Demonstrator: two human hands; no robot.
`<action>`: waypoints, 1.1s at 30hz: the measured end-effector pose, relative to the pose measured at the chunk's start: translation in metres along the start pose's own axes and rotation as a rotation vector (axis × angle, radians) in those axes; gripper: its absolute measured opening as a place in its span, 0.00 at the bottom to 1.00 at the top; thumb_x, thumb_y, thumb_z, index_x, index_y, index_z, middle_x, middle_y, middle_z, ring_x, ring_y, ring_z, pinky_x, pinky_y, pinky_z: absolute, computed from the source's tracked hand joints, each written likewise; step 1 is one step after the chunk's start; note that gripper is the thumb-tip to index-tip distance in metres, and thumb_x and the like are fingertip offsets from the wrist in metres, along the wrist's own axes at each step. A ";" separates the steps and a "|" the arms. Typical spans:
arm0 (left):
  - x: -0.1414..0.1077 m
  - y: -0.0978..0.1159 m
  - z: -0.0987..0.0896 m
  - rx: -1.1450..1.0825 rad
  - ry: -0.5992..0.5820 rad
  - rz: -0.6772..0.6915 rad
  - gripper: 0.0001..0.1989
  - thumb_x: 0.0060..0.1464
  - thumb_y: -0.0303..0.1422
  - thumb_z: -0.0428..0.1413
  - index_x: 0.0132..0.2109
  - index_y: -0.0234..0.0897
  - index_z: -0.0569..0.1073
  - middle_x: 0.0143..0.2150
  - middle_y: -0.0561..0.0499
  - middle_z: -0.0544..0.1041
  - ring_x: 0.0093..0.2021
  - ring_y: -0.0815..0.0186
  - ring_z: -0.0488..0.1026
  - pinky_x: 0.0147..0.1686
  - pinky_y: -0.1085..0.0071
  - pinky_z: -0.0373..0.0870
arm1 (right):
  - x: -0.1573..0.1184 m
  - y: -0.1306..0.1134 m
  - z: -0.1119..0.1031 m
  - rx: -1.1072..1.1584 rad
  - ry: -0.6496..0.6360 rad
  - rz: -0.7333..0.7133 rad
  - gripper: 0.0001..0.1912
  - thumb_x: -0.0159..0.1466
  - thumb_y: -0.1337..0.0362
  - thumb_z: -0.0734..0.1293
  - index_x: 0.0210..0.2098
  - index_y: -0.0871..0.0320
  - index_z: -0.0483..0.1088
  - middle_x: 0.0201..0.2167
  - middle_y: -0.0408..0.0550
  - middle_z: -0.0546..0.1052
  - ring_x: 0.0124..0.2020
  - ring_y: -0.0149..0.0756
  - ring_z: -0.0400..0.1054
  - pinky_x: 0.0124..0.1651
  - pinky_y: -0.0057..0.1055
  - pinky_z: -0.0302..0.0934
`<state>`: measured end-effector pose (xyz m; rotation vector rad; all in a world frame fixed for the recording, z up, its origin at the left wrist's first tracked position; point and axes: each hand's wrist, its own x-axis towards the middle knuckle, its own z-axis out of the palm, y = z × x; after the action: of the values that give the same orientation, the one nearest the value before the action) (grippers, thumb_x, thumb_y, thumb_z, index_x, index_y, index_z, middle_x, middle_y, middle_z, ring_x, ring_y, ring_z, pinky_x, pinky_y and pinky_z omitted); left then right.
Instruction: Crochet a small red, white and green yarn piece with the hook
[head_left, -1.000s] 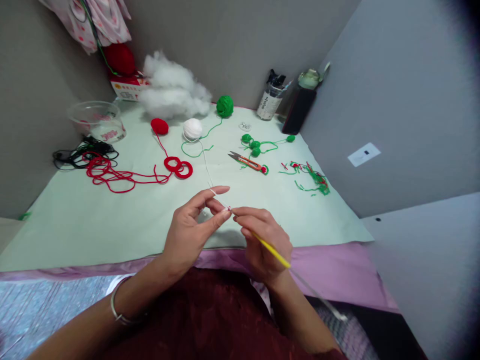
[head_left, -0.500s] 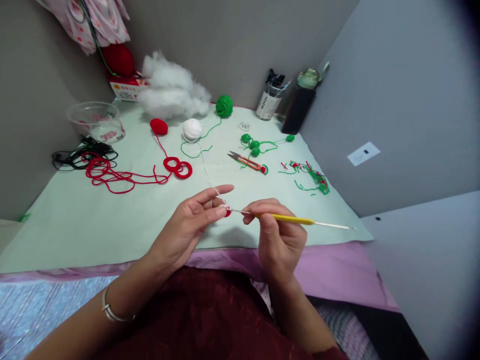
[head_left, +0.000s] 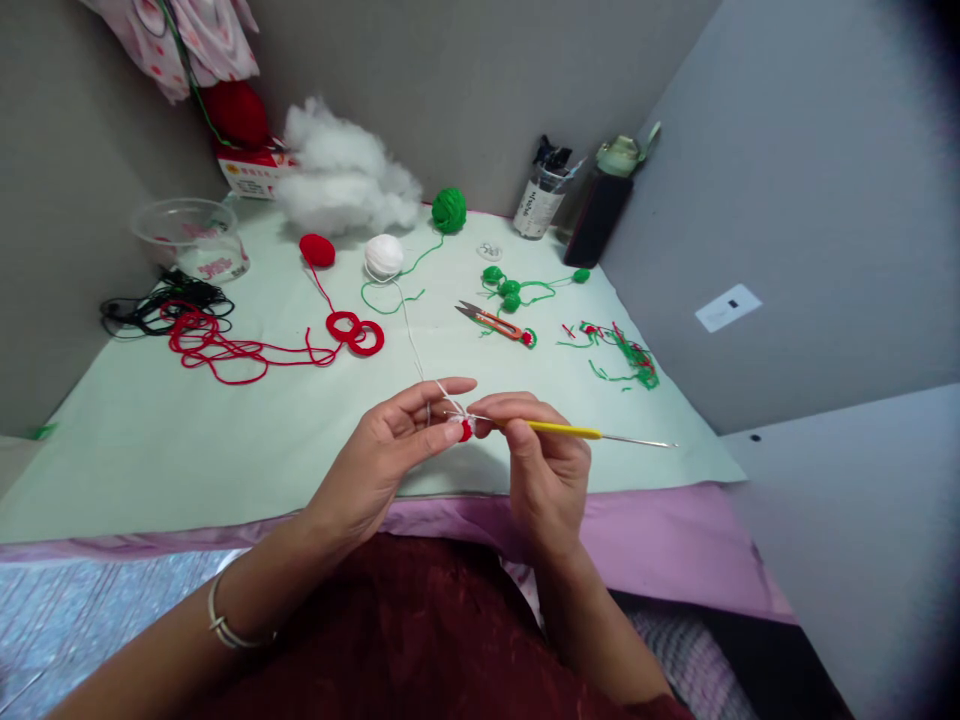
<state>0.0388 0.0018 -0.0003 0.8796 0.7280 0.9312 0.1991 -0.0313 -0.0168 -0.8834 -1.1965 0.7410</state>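
Between the thumb and fingers of my left hand (head_left: 397, 440) is pinched a small red and white crochet piece (head_left: 466, 429). White yarn (head_left: 412, 345) runs over that hand's fingers from a white yarn ball (head_left: 384, 257) farther back. My right hand (head_left: 544, 455) grips a crochet hook (head_left: 562, 429) by its yellow handle, pen-like. The hook's thin left end lies at the top edge of the crochet piece, and its other metal end points right. Right fingertips come close to the piece; whether they touch it I cannot tell.
Orange thread snips (head_left: 491, 320) lie beyond my hands, near small green crocheted pieces (head_left: 510, 290). Yarn scraps (head_left: 630, 355) are at right, red rings (head_left: 356, 333) and tangled red yarn (head_left: 225, 345) at left. White stuffing (head_left: 345, 175), a clear tub (head_left: 191, 240) and a dark bottle (head_left: 600, 210) stand behind.
My right hand and the hook have moved left, closer to my left hand. The hook's tip now reaches across the crochet piece, and more of the piece's red and white shows.
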 end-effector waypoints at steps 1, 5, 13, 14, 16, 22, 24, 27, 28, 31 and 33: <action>0.000 0.000 0.000 0.002 0.015 0.007 0.17 0.56 0.34 0.70 0.53 0.47 0.85 0.39 0.52 0.78 0.44 0.67 0.73 0.53 0.68 0.68 | 0.000 0.000 -0.001 0.011 0.002 -0.004 0.09 0.73 0.64 0.67 0.43 0.51 0.82 0.40 0.45 0.83 0.37 0.34 0.76 0.41 0.35 0.72; 0.001 0.000 0.000 -0.004 0.065 0.020 0.16 0.56 0.33 0.70 0.52 0.47 0.85 0.39 0.53 0.78 0.42 0.68 0.73 0.50 0.71 0.67 | 0.000 0.000 -0.005 0.037 0.030 0.003 0.09 0.74 0.62 0.66 0.43 0.50 0.81 0.38 0.45 0.82 0.36 0.34 0.76 0.42 0.36 0.71; 0.001 0.001 0.002 -0.044 0.026 -0.005 0.20 0.56 0.32 0.70 0.56 0.45 0.83 0.37 0.55 0.78 0.41 0.70 0.74 0.50 0.71 0.68 | -0.003 -0.002 -0.001 -0.172 0.036 -0.149 0.10 0.74 0.65 0.66 0.45 0.50 0.81 0.40 0.46 0.83 0.40 0.37 0.77 0.43 0.38 0.73; 0.001 0.002 0.003 -0.057 0.018 -0.015 0.23 0.56 0.31 0.70 0.59 0.44 0.81 0.36 0.55 0.79 0.41 0.69 0.74 0.50 0.71 0.68 | -0.004 -0.002 0.001 -0.192 0.027 -0.164 0.10 0.74 0.65 0.66 0.45 0.50 0.81 0.41 0.46 0.84 0.43 0.38 0.78 0.45 0.40 0.74; 0.001 0.003 0.004 -0.084 0.003 -0.043 0.31 0.55 0.30 0.71 0.65 0.43 0.76 0.36 0.55 0.80 0.41 0.68 0.76 0.51 0.68 0.68 | -0.006 0.000 0.004 -0.204 0.027 -0.182 0.11 0.74 0.65 0.66 0.46 0.50 0.81 0.42 0.47 0.85 0.46 0.40 0.78 0.46 0.41 0.74; 0.002 0.005 0.006 -0.106 0.016 -0.049 0.28 0.55 0.30 0.71 0.63 0.42 0.78 0.35 0.56 0.79 0.40 0.68 0.75 0.51 0.68 0.67 | -0.004 0.007 0.008 0.018 0.133 -0.080 0.08 0.74 0.60 0.66 0.42 0.50 0.79 0.39 0.46 0.85 0.34 0.35 0.76 0.35 0.34 0.71; 0.003 0.004 0.006 -0.105 0.014 -0.035 0.25 0.55 0.30 0.71 0.60 0.43 0.80 0.34 0.56 0.78 0.39 0.68 0.73 0.48 0.69 0.66 | 0.000 0.008 0.007 0.085 0.121 -0.014 0.09 0.74 0.58 0.66 0.40 0.51 0.77 0.37 0.46 0.85 0.28 0.32 0.73 0.33 0.32 0.71; 0.003 0.003 0.004 -0.098 0.013 -0.022 0.22 0.56 0.31 0.70 0.58 0.43 0.82 0.35 0.56 0.78 0.38 0.69 0.72 0.47 0.70 0.66 | 0.002 0.006 0.005 0.055 0.103 0.009 0.11 0.75 0.58 0.63 0.40 0.52 0.75 0.36 0.45 0.84 0.27 0.31 0.73 0.32 0.32 0.71; 0.003 0.003 0.004 -0.094 0.015 -0.020 0.22 0.56 0.31 0.70 0.58 0.43 0.82 0.35 0.56 0.77 0.38 0.69 0.72 0.47 0.70 0.66 | 0.001 0.005 0.005 -0.010 0.097 -0.018 0.10 0.75 0.60 0.63 0.41 0.52 0.76 0.37 0.46 0.84 0.29 0.32 0.74 0.34 0.33 0.72; 0.003 0.004 0.004 -0.111 0.018 -0.039 0.24 0.56 0.31 0.70 0.59 0.42 0.80 0.35 0.56 0.78 0.38 0.69 0.72 0.46 0.70 0.66 | -0.005 0.001 0.005 -0.268 0.096 -0.235 0.10 0.75 0.65 0.64 0.44 0.51 0.78 0.39 0.47 0.83 0.41 0.38 0.79 0.42 0.38 0.74; 0.003 0.005 0.005 -0.128 0.014 -0.063 0.26 0.55 0.31 0.71 0.61 0.42 0.79 0.35 0.56 0.78 0.36 0.70 0.71 0.44 0.71 0.67 | -0.009 0.000 0.006 -0.331 0.094 -0.374 0.10 0.74 0.66 0.64 0.45 0.50 0.79 0.39 0.48 0.83 0.46 0.41 0.79 0.46 0.40 0.75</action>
<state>0.0421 0.0043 0.0059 0.7346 0.6968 0.9186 0.1910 -0.0378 -0.0204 -0.9170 -1.3724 0.1994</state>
